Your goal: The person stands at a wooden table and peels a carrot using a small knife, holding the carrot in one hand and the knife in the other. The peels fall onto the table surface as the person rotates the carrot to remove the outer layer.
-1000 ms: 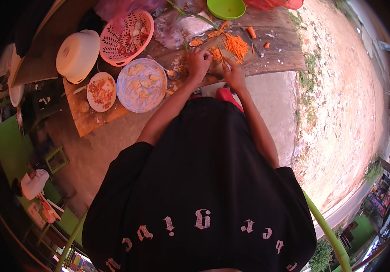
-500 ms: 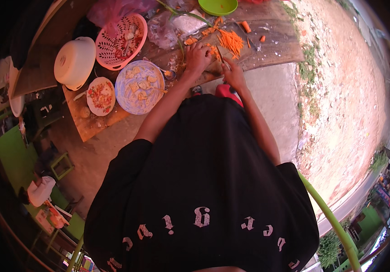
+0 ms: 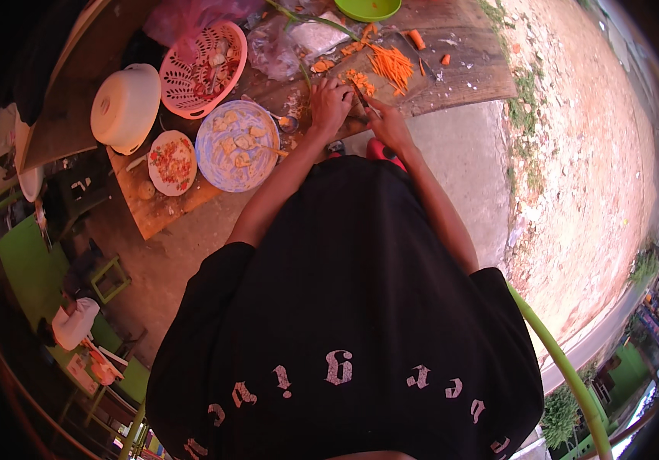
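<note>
My left hand (image 3: 331, 109) is bent over the wooden board (image 3: 416, 88), its fingertips pressed together beside finely cut orange carrot (image 3: 359, 79); anything under them is hidden. In my right hand (image 3: 387, 126) is a knife (image 3: 361, 95), gripped by the handle, its blade close to my left fingers. A pile of carrot strips (image 3: 392, 67) lies just beyond, with carrot chunks (image 3: 415, 39) farther right. Left of my hands sits a blue-patterned plate (image 3: 224, 161) of pale pieces, with a spoon (image 3: 286, 122) by its rim.
A pink colander (image 3: 182, 80), upturned cream tub (image 3: 122, 107), small plate (image 3: 170, 161) of chopped red bits, plastic bags (image 3: 272, 50) and a green bowl (image 3: 368, 9) share the table. A person (image 3: 76, 322) is at green furniture lower left. Pale rough ground (image 3: 575, 192) borders the right.
My right hand and knife have shifted slightly left, closer to my left fingertips, which stay over the board. The whole view has moved slightly. The cut carrot looks much the same.
</note>
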### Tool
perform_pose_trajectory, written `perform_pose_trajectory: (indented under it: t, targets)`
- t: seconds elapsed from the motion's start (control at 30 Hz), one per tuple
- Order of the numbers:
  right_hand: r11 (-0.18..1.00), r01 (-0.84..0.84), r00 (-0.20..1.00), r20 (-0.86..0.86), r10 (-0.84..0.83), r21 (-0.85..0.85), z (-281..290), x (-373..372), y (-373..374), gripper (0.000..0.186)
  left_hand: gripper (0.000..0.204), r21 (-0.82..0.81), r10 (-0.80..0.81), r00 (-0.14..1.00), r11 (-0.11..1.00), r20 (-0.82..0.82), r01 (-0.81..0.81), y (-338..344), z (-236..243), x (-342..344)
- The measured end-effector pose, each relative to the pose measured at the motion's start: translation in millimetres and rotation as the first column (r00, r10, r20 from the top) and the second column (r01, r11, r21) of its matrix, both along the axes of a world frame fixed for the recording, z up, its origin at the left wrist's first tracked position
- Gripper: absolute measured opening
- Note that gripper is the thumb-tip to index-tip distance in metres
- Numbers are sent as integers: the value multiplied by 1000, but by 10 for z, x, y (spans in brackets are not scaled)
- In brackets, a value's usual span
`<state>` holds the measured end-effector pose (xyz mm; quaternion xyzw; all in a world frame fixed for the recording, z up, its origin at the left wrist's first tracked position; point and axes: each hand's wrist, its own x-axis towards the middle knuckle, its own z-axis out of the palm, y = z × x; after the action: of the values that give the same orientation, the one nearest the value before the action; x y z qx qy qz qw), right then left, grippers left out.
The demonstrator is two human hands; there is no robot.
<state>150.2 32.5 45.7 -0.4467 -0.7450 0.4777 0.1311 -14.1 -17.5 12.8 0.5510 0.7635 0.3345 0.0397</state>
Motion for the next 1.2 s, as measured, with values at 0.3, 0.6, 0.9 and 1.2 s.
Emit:
perform_pose_trajectory:
  t: [0.3,0.6,0.9,1.2]
  targets:
    - [977,46,997,71,-31,-210,111,-214,210,33,5,-9,-14,1000,1000,-18,14,-8,-46,-3]
    - [996,-41,998,60,36,84,51,-231,140,34,5,20,-39,999,999,-38,40,-17,5,46]
    - [1000,13,997,81,-12,-11,-100,-260,55,39,9,-8,35,999,999,41,-35,-17,-40,48]
    - [931,62,998,22,-58,-360,156,-77,146,43,8,-77,250,958,968,144,-241,15,-102,-11]
